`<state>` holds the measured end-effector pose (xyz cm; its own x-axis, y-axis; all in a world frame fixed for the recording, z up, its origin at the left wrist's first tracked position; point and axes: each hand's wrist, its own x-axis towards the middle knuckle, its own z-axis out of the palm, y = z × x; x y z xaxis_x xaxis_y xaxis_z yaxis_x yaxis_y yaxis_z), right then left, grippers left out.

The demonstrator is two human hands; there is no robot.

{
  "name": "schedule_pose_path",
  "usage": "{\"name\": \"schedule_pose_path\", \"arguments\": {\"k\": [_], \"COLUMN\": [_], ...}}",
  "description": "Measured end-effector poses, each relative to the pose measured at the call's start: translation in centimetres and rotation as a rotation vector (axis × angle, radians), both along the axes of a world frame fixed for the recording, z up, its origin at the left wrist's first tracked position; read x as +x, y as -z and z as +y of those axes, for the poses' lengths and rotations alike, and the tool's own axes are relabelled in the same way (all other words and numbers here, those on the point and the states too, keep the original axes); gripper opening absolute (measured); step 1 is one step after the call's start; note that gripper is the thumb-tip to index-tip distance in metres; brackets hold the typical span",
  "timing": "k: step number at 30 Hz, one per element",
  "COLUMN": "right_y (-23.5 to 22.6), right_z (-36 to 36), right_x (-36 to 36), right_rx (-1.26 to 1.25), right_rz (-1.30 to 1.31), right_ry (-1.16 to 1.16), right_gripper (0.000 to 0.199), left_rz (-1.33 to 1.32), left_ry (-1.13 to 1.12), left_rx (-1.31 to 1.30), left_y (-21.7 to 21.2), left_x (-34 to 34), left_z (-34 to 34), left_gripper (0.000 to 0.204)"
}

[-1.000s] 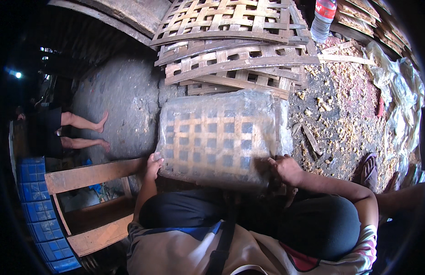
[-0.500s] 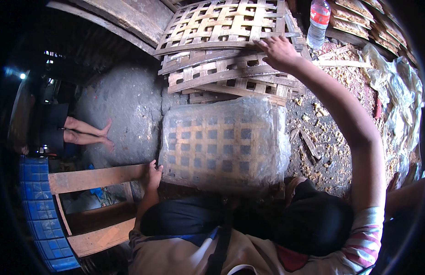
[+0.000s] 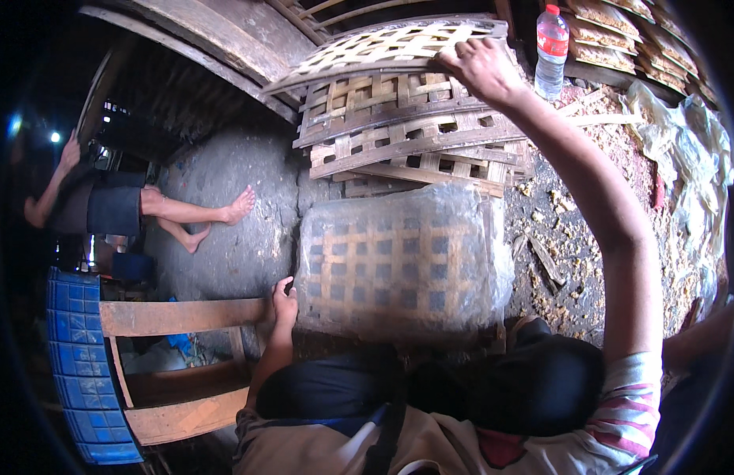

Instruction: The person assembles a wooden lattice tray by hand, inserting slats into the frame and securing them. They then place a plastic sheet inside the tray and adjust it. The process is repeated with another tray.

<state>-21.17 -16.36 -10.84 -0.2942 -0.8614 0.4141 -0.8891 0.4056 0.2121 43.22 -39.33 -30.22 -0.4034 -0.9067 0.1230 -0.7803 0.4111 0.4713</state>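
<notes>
My right hand (image 3: 484, 70) is closed on the near edge of the top woven bamboo tray (image 3: 398, 49), which tilts above a stack of similar trays (image 3: 406, 119). Right in front of me lies a flat bamboo-lattice panel covered with cloudy plastic sheeting (image 3: 402, 265). Beside its left edge is my left hand (image 3: 284, 302), fingers curled together around something small and dark that I cannot make out.
A wooden frame (image 3: 185, 317) and blue plastic crate (image 3: 86, 364) stand at left. Beyond them a person (image 3: 117, 206) sits with legs outstretched. At right are a water bottle (image 3: 550, 59), stacked filled trays (image 3: 604, 36), crumpled plastic (image 3: 683, 150) and scattered crumbs (image 3: 572, 245).
My right hand has closed on the top tray and raised its near edge, shifting it from the stack. My left fingers have curled in. The other person has shifted, arm now raised.
</notes>
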Motion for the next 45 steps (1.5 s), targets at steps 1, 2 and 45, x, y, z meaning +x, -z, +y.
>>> {"name": "schedule_pose_path", "arguments": {"k": [1,2,45], "right_y": [-0.9,-1.6,20.1], "right_z": [1.2,2.0,34.2], "right_x": [-0.1,-0.4,-14.9], "right_rx": [-0.042,-0.077,-0.681], "right_rz": [0.000,0.001,-0.423], "right_ry": [0.013,0.048,0.475], "right_gripper": [0.029,0.028,0.048], "left_rz": [0.028,0.056,0.526], "left_ry": [0.023,0.047,0.597], "left_rx": [-0.016,-0.032,0.272], "left_y": [-0.2,-0.4,-30.0], "left_x": [-0.7,-1.4,-38.9], "left_z": [0.0,-0.1,26.7], "left_gripper": [0.033,0.032,0.022]}}
